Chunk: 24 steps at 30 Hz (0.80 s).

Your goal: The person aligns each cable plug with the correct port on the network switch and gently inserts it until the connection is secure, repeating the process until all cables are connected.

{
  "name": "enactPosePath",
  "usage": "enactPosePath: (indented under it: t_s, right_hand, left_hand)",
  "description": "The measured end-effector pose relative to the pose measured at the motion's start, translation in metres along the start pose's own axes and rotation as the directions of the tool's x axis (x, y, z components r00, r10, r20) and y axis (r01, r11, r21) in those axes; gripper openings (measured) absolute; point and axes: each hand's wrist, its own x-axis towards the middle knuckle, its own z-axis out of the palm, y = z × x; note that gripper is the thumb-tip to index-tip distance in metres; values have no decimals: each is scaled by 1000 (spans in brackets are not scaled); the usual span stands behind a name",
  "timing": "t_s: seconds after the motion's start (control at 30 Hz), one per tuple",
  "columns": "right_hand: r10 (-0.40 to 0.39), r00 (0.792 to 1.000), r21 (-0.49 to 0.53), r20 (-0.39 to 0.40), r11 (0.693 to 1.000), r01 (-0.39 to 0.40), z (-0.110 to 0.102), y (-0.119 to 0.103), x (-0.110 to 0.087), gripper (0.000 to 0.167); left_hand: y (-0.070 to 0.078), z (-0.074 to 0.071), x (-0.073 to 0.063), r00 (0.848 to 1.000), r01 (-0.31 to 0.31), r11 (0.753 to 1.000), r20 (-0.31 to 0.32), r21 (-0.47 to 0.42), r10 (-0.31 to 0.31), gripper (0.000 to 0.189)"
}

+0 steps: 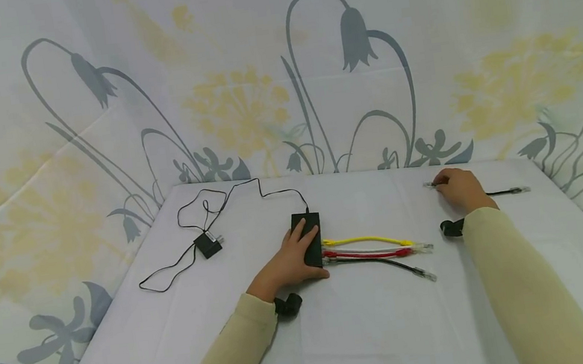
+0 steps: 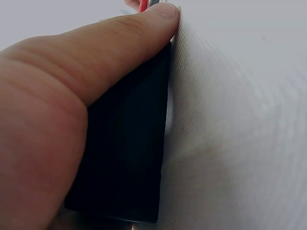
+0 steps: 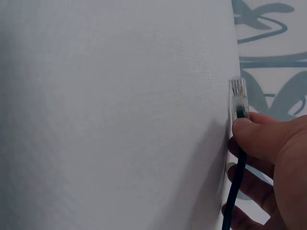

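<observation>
My left hand (image 1: pixel 294 256) holds a black network switch (image 1: pixel 313 253) flat on the table, fingers spread over its top. The thumb (image 2: pixel 120 45) lies along its near side in the left wrist view. Several short patch cables run from the switch's right side: a yellow cable (image 1: pixel 366 239), a red cable (image 1: pixel 368 254), a whitish one and a black cable (image 1: pixel 383 260). At the back right, my right hand (image 1: pixel 461 188) pinches another short black patch cable (image 3: pixel 234 189) just behind its clear plug (image 3: pixel 238 91). That cable's other plug (image 1: pixel 519 190) sticks out right of the hand.
A black power adapter (image 1: pixel 208 245) lies to the left, its thin cord (image 1: pixel 279 192) looping back to the switch's far end. White cloth (image 1: pixel 375 329) covers the table. Behind stands a flower-patterned curtain (image 1: pixel 252 41). Small black cameras are strapped at both wrists.
</observation>
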Motion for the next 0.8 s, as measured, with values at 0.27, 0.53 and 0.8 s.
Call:
enactPosePath:
  t_s: [0.27,0.53,0.8]
  right_hand:
    - [-12,999,40,33,999,11,5,-1,-1,31]
    - [-41,999,75,27,996,39,10,-12,-7,29]
    - [-56,994,111,94,993,45,10,-21,-8,26]
  left_hand:
    - [-1,1,1,1000,0,1000,-3,9,0,102]
    - [0,0,1,1000,-3,1000,1,7,3,102]
    - [0,-1,1,1000,-2,1000,5,10,2,102]
